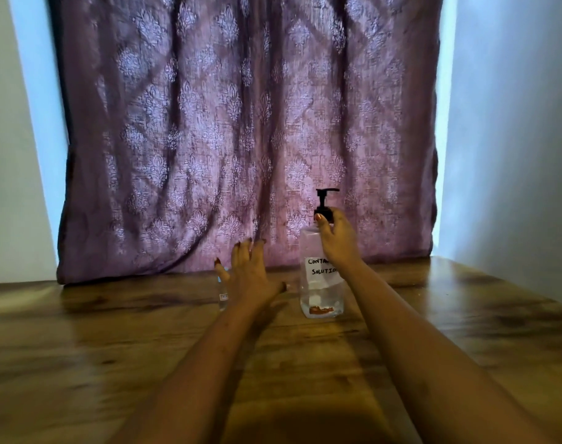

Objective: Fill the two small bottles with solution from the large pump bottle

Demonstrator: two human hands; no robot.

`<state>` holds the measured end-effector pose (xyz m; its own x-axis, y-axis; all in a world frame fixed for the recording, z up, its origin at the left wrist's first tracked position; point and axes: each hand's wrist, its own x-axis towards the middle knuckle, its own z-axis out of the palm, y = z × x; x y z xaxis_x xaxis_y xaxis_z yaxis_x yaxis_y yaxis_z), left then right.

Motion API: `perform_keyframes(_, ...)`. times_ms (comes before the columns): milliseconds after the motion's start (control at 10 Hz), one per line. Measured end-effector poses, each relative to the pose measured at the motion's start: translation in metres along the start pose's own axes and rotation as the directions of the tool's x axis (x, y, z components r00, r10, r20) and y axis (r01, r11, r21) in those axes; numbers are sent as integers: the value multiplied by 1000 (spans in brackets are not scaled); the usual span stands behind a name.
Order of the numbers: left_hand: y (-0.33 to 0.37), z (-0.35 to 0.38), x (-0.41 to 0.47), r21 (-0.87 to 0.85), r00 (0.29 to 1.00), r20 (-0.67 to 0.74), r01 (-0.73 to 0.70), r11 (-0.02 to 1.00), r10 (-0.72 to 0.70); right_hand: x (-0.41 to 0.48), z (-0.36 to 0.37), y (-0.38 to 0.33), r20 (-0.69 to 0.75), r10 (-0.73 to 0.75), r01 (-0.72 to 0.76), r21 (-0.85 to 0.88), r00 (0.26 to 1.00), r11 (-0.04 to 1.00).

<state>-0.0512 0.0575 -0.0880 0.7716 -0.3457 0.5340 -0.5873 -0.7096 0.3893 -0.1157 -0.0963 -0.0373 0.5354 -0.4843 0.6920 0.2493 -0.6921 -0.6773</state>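
Note:
The large clear pump bottle (318, 293) stands on the wooden table (113, 347), right of centre, with a black pump head and a white handwritten label. My right hand (335, 241) grips the black collar just under the pump. My left hand (252, 274) hovers with fingers spread to the left of the big bottle. A small clear bottle (222, 298) stands upright just behind the left hand's edge, mostly hidden by it. The hand is near it but I cannot tell whether it touches. A second small bottle is not visible.
A purple patterned curtain (241, 123) hangs right behind the bottles, down to the table's far edge. Pale walls (513, 155) close in on both sides. The wood surface stretches toward me under both forearms.

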Motion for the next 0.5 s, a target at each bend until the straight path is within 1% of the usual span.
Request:
perform_keyframes(100, -14, 1, 38, 10, 997, -75, 1, 1000, -1, 21, 12, 16, -22, 6, -7, -35, 1000, 999)
perform_keyframes(200, -21, 3, 76, 12, 999, -51, -5, 1000, 6, 44, 21, 26, 18, 37, -35, -62, 999, 997)
perform_keyframes(300, -27, 3, 107, 33, 998, -65, -8, 999, 10, 53, 30, 34, -1, 44, -44, -78, 999, 996)
perform_keyframes(400, -21, -10, 124, 29, 993, -113, 32, 999, -28, 64, 34, 35, 26, 95, -95, 2, 995, 995)
perform_keyframes(500, -18, -30, 144, 56, 984, -174, -12, 998, 21, 69, 36, 31, 84, 216, -222, 74, 973, 972)
